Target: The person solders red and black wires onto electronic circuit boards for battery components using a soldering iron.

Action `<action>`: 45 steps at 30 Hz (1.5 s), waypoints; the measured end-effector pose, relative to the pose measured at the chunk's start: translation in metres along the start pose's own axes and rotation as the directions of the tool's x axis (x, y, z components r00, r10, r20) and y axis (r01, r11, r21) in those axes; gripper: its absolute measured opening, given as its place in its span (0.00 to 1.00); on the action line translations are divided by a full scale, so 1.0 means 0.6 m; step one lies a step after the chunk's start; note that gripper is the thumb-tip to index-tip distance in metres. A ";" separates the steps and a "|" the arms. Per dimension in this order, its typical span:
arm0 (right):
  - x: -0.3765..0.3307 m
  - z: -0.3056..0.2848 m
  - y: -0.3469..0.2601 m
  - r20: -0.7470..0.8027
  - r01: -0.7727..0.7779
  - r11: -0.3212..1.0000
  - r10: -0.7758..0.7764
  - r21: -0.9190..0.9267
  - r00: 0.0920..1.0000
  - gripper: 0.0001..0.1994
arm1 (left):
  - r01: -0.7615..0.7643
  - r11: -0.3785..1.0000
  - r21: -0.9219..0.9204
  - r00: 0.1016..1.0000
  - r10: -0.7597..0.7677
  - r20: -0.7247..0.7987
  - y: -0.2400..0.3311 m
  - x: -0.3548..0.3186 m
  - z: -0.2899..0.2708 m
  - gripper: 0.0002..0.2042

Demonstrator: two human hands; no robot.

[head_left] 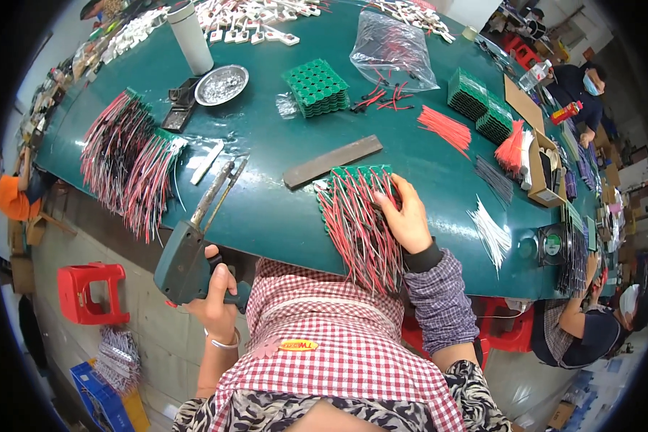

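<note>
My left hand (216, 301) is closed round the handle of a dark green soldering gun (178, 261), past the table's near edge. The gun's metal tip and thin feed tube point up over the table. With my right hand (407, 217) I grip the right edge of a green circuit board panel (363, 171), thumb on top and fingers partly hidden. Red, black and white wires (360, 237) cover much of the panel and hang over the table edge. Just behind it lies a dark flat bar (333, 161), set at a slant.
More wired panels (126, 162) drape over the left table edge. A metal dish (222, 85), a white bottle (190, 39) and stacked green boards (315, 88) stand farther back. Loose red wires (445, 129) and white wires (491, 232) lie rightward. Two people work at the right.
</note>
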State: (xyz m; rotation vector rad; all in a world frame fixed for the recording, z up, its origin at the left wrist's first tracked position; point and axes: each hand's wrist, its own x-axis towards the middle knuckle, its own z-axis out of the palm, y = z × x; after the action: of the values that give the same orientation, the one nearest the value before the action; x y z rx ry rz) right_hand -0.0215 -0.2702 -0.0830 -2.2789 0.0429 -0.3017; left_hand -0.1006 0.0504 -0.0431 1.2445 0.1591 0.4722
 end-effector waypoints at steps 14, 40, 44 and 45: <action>-0.026 -0.030 -0.074 0.259 -0.314 0.691 0.187 0.652 0.948 0.25 | 0.319 0.937 -0.142 0.942 -0.297 0.155 -0.038 0.063 0.070 0.14; -0.090 0.073 -0.164 -0.181 0.400 0.892 -0.438 -0.209 0.881 0.18 | 0.249 0.968 -0.041 0.953 -0.237 0.188 -0.105 0.056 0.160 0.15; -0.097 0.069 -0.161 -0.122 0.465 0.876 -0.479 -0.127 0.870 0.15 | 0.266 0.963 -0.044 0.949 -0.253 0.187 -0.103 0.056 0.160 0.15; -0.096 0.064 -0.162 -0.068 0.446 0.890 -0.453 -0.093 0.889 0.17 | 0.266 0.963 -0.042 0.949 -0.254 0.188 -0.105 0.057 0.157 0.15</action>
State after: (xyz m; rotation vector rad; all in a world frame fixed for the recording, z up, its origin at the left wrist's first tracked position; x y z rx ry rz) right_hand -0.0750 -0.1697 -0.0468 -2.3285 -0.4447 -0.6521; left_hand -0.0192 -0.0324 -0.0667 1.1737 0.1490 0.1328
